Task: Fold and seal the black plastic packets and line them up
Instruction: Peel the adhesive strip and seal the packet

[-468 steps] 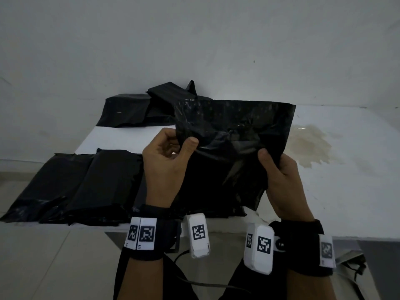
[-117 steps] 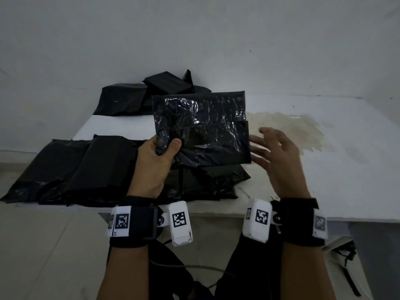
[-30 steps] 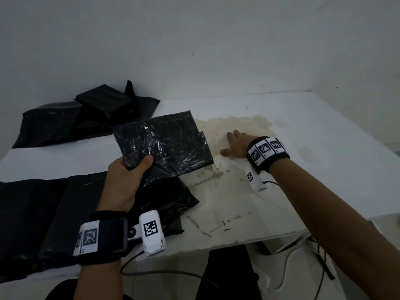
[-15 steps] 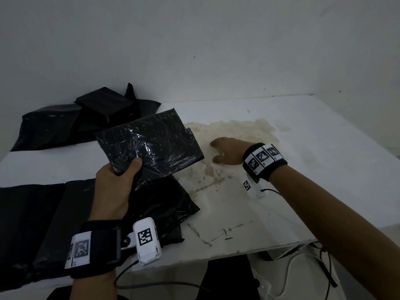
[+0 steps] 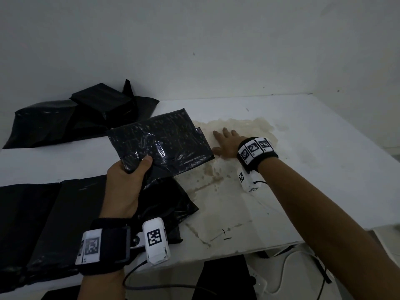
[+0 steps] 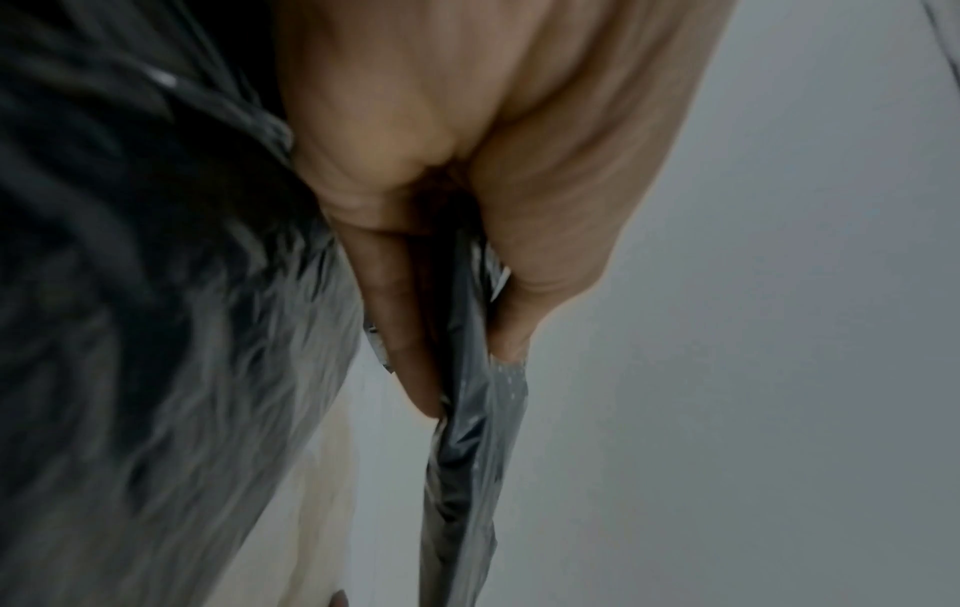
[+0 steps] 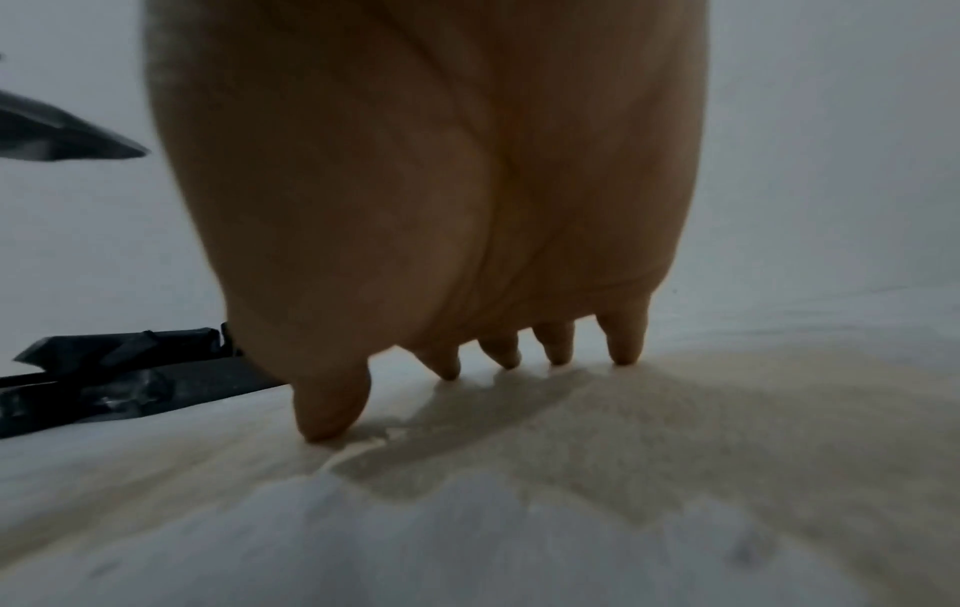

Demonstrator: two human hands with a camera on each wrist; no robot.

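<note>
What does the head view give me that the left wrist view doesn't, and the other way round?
Only the head view shows the right hand spread flat on the stained patch of the white table, the row of black packets at the near edge and the pile at the back. Only the left wrist view shows the fingers underneath, pinching against the thumb. Both show the left hand gripping the folded packet.

One folded black packet (image 5: 160, 144) held up, at least two flat black packets (image 5: 43, 219) at the near edge (overlap blurs the count), one dark heap (image 5: 82, 113) behind, two hands.
</note>
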